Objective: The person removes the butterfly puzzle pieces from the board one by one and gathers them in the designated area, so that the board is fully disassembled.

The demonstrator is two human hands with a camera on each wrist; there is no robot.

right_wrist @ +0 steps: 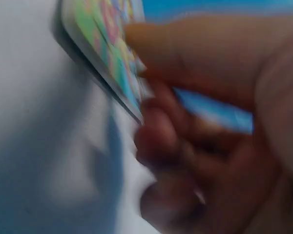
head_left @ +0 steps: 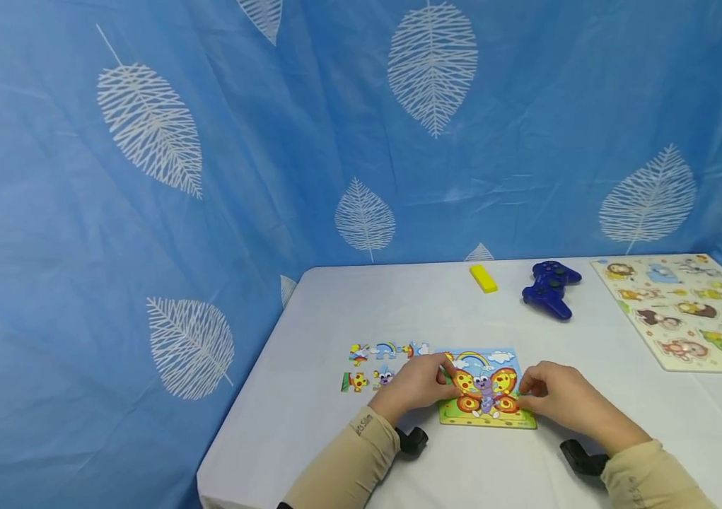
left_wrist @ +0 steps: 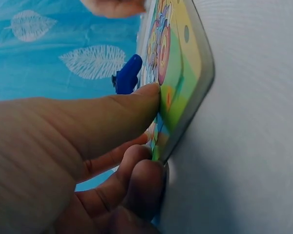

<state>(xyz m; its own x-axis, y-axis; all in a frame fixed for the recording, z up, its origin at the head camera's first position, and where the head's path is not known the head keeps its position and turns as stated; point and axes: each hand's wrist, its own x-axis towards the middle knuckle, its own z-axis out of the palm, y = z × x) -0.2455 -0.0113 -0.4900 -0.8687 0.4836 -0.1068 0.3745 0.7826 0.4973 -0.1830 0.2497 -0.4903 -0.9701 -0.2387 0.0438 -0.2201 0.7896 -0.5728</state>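
Observation:
A butterfly jigsaw board (head_left: 488, 417) lies on the white table with its picture facing up. My left hand (head_left: 416, 382) holds the board's left edge; in the left wrist view its thumb (left_wrist: 136, 105) rests on the picture face and the fingers curl at the rim. On the opposite side, my right hand (head_left: 558, 399) grips the right edge, thumb over the face and fingers bent by the rim, blurred in the right wrist view. Several loose jigsaw pieces (head_left: 356, 382) lie left of the board, some partly behind the left hand.
Farther back lie a yellow block (head_left: 483, 278) and a blue game controller (head_left: 550, 290). A large board with animal pictures (head_left: 685, 311) occupies the table's right side. Blue cloth with white leaf prints (head_left: 310, 127) hangs behind and to the left of the white table (head_left: 310, 431).

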